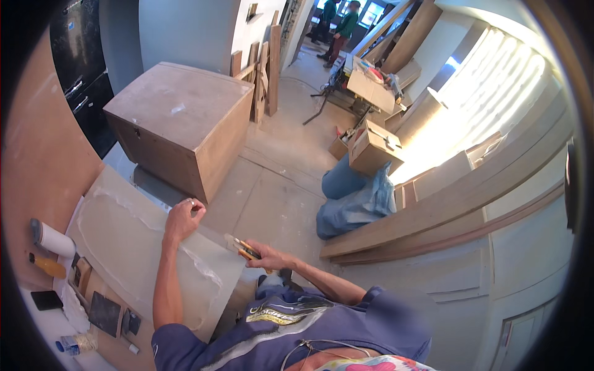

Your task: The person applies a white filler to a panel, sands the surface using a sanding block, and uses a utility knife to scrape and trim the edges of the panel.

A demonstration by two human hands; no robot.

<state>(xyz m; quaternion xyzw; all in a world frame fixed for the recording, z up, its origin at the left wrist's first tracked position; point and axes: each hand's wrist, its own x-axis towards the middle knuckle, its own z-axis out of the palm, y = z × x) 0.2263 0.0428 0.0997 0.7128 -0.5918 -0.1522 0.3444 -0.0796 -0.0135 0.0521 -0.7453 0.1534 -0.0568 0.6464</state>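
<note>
My left hand [184, 219] is raised over the far edge of a pale board [133, 247], with a ring on one finger. Its fingers are curled together, and whatever they may pinch is too small to make out. In my right hand [263, 255], beside the board's right corner, is a yellow-and-black-handled tool [247, 250] with a flat pale end, like a scraper. Whitish smears [201, 267] run near the board's edges. Just beyond my left hand stands a large brown wooden box [179, 114].
A white cylinder [54, 240], an orange bottle [47, 266], a black phone-like slab [46, 300] and a clear bottle [77, 344] lie at left. Blue bags [359, 204], a cardboard box [374, 148] and long timber [445, 198] are at right. Two people [343, 34] stand far off.
</note>
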